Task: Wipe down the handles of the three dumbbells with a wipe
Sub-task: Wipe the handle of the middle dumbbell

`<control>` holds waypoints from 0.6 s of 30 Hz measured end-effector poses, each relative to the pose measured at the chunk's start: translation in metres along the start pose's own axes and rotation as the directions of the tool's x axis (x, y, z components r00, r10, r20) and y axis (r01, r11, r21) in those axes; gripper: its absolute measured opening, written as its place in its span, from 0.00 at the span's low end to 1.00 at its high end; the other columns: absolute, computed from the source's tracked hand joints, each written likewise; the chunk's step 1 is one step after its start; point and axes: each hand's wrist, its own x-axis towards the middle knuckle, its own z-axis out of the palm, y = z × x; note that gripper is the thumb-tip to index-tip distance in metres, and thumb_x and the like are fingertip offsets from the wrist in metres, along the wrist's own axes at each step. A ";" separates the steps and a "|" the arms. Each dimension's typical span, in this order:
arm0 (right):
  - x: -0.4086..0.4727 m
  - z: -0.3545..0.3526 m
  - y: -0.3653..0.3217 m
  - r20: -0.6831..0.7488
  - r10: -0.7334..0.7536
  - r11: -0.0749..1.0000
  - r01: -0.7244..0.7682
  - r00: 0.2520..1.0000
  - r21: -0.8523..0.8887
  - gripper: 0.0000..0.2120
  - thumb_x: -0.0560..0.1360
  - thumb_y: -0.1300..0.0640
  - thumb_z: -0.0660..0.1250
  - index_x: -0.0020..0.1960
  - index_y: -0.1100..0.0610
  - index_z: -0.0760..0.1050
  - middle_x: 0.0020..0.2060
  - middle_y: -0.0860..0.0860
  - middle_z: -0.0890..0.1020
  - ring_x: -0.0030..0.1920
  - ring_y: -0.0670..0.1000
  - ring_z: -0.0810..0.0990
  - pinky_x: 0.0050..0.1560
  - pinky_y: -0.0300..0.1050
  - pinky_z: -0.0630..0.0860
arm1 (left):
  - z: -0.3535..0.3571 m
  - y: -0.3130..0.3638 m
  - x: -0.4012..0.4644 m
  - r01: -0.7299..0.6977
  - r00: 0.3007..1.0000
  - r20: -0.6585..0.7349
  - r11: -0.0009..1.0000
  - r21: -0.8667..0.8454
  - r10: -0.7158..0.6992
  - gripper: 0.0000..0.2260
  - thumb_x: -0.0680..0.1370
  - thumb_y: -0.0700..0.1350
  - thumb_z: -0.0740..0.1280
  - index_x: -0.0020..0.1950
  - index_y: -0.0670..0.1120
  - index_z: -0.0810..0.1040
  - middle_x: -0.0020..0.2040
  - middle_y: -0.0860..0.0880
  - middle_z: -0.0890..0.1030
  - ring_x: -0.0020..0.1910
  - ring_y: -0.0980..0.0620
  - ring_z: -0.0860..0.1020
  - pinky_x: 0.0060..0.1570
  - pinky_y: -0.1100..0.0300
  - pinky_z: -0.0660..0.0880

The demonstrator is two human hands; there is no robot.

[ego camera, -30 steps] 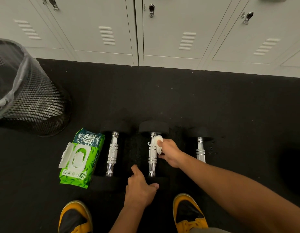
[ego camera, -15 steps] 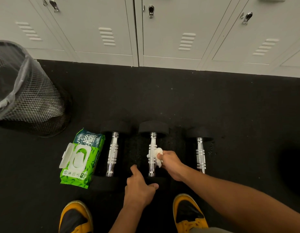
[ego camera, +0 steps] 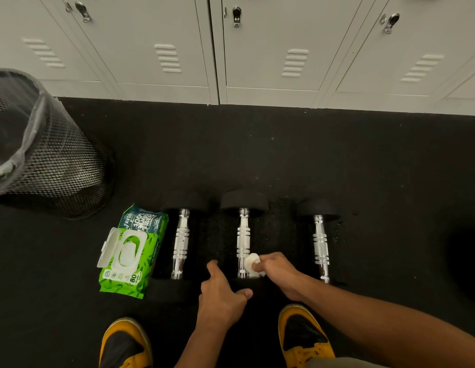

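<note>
Three black dumbbells with chrome handles lie side by side on the black floor: the left dumbbell (ego camera: 181, 243), the middle dumbbell (ego camera: 243, 235) and the right dumbbell (ego camera: 320, 243). My right hand (ego camera: 277, 272) holds a crumpled white wipe (ego camera: 252, 262) pressed against the near end of the middle handle. Resting on the near black head of the middle dumbbell is my left hand (ego camera: 221, 296), thumb and forefinger spread over it.
A green pack of wipes (ego camera: 132, 251) with its lid flipped open lies left of the dumbbells. A black mesh bin (ego camera: 45, 158) with a liner stands at far left. Grey lockers (ego camera: 257, 49) line the back. My yellow-and-black shoes (ego camera: 302, 335) are at the bottom.
My right hand has slid the wipe down the middle handle, from its far end to its near end. The left hand has stayed on the near head.
</note>
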 end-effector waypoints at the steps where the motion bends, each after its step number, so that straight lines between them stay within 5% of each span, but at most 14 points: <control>1: 0.002 -0.003 0.002 -0.017 0.007 1.000 -0.007 1.000 0.019 0.08 0.75 0.57 0.68 0.51 0.55 0.83 0.51 0.54 0.84 0.54 0.52 0.81 0.61 0.52 0.75 | 0.000 -0.001 0.001 0.000 1.000 0.002 1.000 -0.003 0.000 0.44 0.70 0.51 0.77 0.76 0.50 0.50 0.68 0.39 0.68 0.65 0.40 0.73 0.63 0.49 0.71; 7: 0.027 -0.007 -0.011 -0.267 0.079 0.926 0.029 0.960 0.377 0.18 0.74 0.59 0.67 0.63 0.60 0.77 0.54 0.58 0.81 0.54 0.59 0.80 0.52 0.53 0.80 | -0.003 -0.003 0.007 -0.012 1.000 0.016 1.000 -0.012 0.012 0.44 0.70 0.49 0.77 0.76 0.48 0.51 0.70 0.39 0.67 0.67 0.40 0.71 0.65 0.50 0.70; 13: 0.039 -0.002 -0.070 -0.090 0.065 0.799 0.002 0.994 0.601 0.18 0.79 0.65 0.59 0.68 0.63 0.69 0.57 0.63 0.80 0.54 0.61 0.81 0.43 0.54 0.78 | -0.002 -0.004 0.010 -0.010 1.000 0.018 1.000 -0.012 0.010 0.43 0.70 0.49 0.77 0.76 0.47 0.52 0.69 0.39 0.68 0.66 0.40 0.72 0.65 0.50 0.70; 18: 0.029 -0.002 -0.060 -0.005 0.061 0.869 -0.051 0.998 0.493 0.17 0.79 0.65 0.56 0.66 0.64 0.71 0.53 0.62 0.83 0.54 0.59 0.83 0.48 0.54 0.78 | -0.002 -0.005 0.012 -0.012 1.000 0.017 1.000 -0.008 0.012 0.44 0.70 0.49 0.77 0.76 0.48 0.52 0.68 0.39 0.69 0.65 0.40 0.72 0.64 0.50 0.71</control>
